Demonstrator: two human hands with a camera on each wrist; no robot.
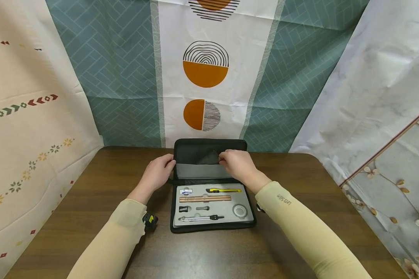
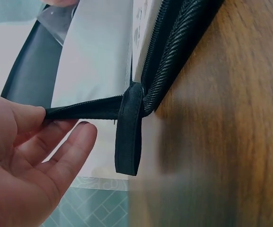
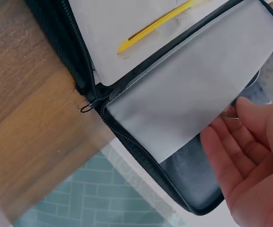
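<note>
A black zip case [image 1: 213, 228] lies unfolded on the table, its lid [image 1: 192, 151] tilted up at the back. My left hand [image 1: 157, 172] pinches the lid's left edge between thumb and fingers, near a black strap loop [image 2: 128, 137]. At the lid's grey pocket [image 3: 188, 90], my right hand [image 1: 238, 164] pinches a clear plastic set square [image 3: 268, 78]. Its pointed corner [image 2: 56, 21] shows above the pocket; its lower part is hidden. In the tray sit a yellow cutter [image 1: 227, 190], wooden pencils [image 1: 205, 198] and a compass [image 1: 200, 218].
The tray also holds an eraser [image 1: 186, 192], a black sharpener [image 1: 183, 209], a small grey piece [image 1: 202, 208] and a tape roll [image 1: 239, 210]. The brown table [image 1: 80, 193] extends around the case. Patterned cloths [image 1: 125, 77] hang behind and at both sides.
</note>
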